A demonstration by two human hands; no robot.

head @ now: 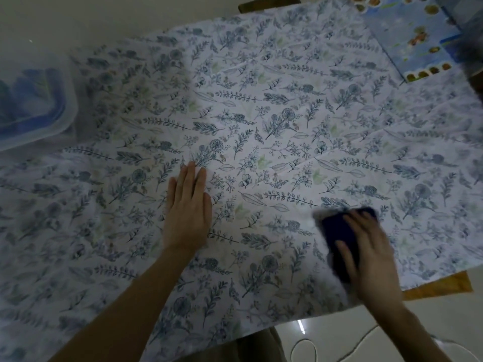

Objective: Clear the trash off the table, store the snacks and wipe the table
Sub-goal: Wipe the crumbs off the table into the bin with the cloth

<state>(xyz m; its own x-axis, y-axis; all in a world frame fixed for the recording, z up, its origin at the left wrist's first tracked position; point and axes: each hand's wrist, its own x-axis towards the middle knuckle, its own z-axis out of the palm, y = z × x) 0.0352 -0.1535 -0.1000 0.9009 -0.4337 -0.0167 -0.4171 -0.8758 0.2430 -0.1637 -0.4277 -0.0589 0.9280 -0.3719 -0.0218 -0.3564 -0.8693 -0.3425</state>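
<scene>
Wiping stage, judging by bare counter [261, 113]. Left hand [187, 209] spread flat, released, likely pinning tablecloth [300, 74]. Right hand [371, 254] pressed on dark cloth [337, 241], grasping it. Lidded box [34, 105] far left of left hand.

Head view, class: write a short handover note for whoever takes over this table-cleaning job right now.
Left hand: flat on the floral tablecloth, holding nothing.
Right hand: pressing a dark blue cloth onto the table, blurred as if mid-wipe.
Clear lidded container sits at the far left edge; a blue printed box lies at the far right corner.
Done: no loose trash visible.
Left: finish wiping; deal with the blue box if it holds snacks.
</scene>
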